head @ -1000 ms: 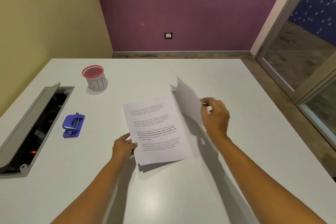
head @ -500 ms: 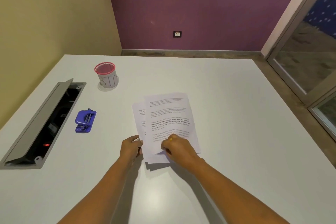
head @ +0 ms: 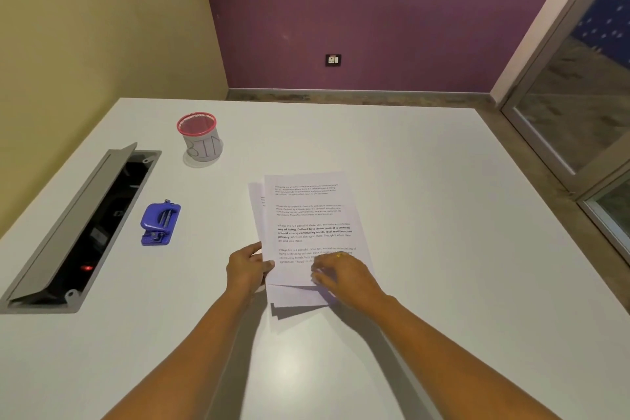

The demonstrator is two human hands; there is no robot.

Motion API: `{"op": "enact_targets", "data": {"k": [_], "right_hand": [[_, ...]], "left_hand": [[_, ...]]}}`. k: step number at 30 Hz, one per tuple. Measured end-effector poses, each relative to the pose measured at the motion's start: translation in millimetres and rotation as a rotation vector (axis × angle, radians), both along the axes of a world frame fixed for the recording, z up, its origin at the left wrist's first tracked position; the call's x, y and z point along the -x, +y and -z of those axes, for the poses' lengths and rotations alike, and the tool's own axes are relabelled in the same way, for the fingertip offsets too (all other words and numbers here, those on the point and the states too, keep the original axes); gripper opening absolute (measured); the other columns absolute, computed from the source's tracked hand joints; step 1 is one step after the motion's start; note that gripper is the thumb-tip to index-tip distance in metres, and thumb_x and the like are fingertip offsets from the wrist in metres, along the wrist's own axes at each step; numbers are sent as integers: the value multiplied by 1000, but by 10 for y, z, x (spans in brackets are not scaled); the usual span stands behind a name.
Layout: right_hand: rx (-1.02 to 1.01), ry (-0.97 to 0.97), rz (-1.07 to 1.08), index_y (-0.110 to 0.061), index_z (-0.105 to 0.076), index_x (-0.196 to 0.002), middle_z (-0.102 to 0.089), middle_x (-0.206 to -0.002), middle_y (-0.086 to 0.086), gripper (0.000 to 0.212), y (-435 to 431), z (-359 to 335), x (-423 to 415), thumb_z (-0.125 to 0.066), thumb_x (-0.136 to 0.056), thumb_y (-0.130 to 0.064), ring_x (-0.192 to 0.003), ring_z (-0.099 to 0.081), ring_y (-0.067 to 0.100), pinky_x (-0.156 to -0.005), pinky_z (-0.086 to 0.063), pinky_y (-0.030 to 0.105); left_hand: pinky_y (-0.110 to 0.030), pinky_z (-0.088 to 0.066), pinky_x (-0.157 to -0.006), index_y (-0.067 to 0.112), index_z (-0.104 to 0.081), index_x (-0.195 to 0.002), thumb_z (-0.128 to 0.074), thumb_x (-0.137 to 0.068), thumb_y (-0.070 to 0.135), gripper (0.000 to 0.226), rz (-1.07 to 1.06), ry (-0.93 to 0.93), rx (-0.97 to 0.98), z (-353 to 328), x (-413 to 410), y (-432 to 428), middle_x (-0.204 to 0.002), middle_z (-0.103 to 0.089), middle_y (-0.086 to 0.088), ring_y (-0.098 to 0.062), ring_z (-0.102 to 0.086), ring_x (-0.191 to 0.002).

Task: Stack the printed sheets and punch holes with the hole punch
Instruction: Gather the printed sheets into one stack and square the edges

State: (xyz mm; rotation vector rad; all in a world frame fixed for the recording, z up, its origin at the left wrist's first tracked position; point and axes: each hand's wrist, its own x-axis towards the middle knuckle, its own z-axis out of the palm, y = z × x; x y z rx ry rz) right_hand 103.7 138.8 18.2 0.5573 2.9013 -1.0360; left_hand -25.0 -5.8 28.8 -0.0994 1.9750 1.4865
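Observation:
A small pile of printed sheets [head: 308,218] lies in the middle of the white table [head: 443,249], with the top sheet shifted right and away from those beneath. My left hand [head: 247,268] grips the pile's near left edge, thumb on top. Over the near end of the top sheet lies my right hand [head: 342,278], fingers curled at its bottom edge and a ring on one finger. A blue hole punch [head: 159,224] sits on the table well to the left of the sheets, untouched by either hand.
A mesh cup with a red rim, marked BIN [head: 201,140], stands at the back left. An open cable hatch [head: 78,228] is set into the table along the left edge. Glass doors [head: 579,95] are off to the right.
My right hand carried a raised sheet down onto the pile and now rests on its near end. The left hand kept its hold on the pile's edge. The camera has shifted a little.

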Motion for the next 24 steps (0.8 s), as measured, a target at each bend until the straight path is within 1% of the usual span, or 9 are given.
{"op": "enact_targets", "data": {"k": [2, 5, 8, 12, 15, 18, 19, 21, 24], "right_hand": [[119, -24, 172, -15, -65, -111, -64, -121, 3, 28, 85, 6, -8, -58, -88, -30, -112, -57, 19, -93, -43, 26], [271, -122, 399, -10, -61, -117, -60, -126, 11, 35, 247, -2, -24, -61, -87, -28, -116, -57, 22, -98, -44, 31], [341, -189, 472, -8, -54, -123, -54, -133, 12, 43, 388, -62, -53, -59, -89, -32, -123, -50, 25, -101, -38, 31], [427, -118, 596, -8, -52, -123, -54, -128, 10, 42, 571, -182, -53, -53, -91, -37, -120, -49, 26, -96, -37, 31], [563, -58, 707, -12, -54, -108, -54, -110, 8, 35, 698, -257, -45, -48, -92, -42, -109, -54, 29, -89, -41, 34], [661, -51, 753, -5, -54, -119, -57, -111, 9, 51, 769, -290, -32, -43, -93, -48, -113, -54, 32, -95, -43, 40], [726, -37, 754, -5, -54, -120, -60, -113, 9, 53, 765, -298, -33, -43, -92, -49, -111, -56, 30, -95, -44, 39], [990, 52, 727, -13, -61, -115, -68, -110, 6, 47, 741, -286, -40, -45, -91, -50, -103, -62, 25, -92, -48, 36], [1375, 252, 689, -15, -62, -116, -68, -117, 7, 39, 716, -271, -48, -47, -92, -42, -106, -64, 23, -91, -49, 40]], "left_hand": [[-45, -52, -90, 4, -51, -128, -59, -78, -13, 54, 25, 56, 23, -52, 4, -9, -109, -68, -18, -35, -66, -95], [-44, -52, -89, 7, -54, -126, -57, -77, -13, 53, 80, 141, 32, -182, 4, 9, -103, -70, -17, -39, -66, -95], [-42, -53, -88, 10, -55, -126, -56, -78, -12, 52, 181, 216, 26, -374, 28, 73, -105, -70, -14, -33, -66, -93], [-42, -53, -88, 13, -59, -122, -56, -80, -12, 49, 287, 294, -2, -656, 100, 137, -107, -69, -13, -29, -64, -98], [-35, -55, -79, 18, -61, -119, -55, -81, -12, 49, 345, 333, -56, -860, 148, 137, -102, -69, -9, -24, -64, -96], [-21, -54, -64, 29, -63, -110, -56, -80, -13, 52, 391, 344, -154, -1044, 199, 96, -90, -74, 3, -12, -68, -82], [-18, -52, -57, 32, -64, -105, -56, -80, -13, 52, 399, 331, -195, -1097, 217, 76, -84, -75, 8, -8, -69, -75], [-16, -50, -50, 32, -66, -98, -56, -80, -13, 50, 399, 299, -259, -1161, 259, 28, -78, -76, 10, -5, -69, -67], [-18, -51, -51, 29, -66, -99, -57, -79, -13, 48, 389, 272, -310, -1193, 295, -48, -80, -76, 8, -7, -70, -67]]}}
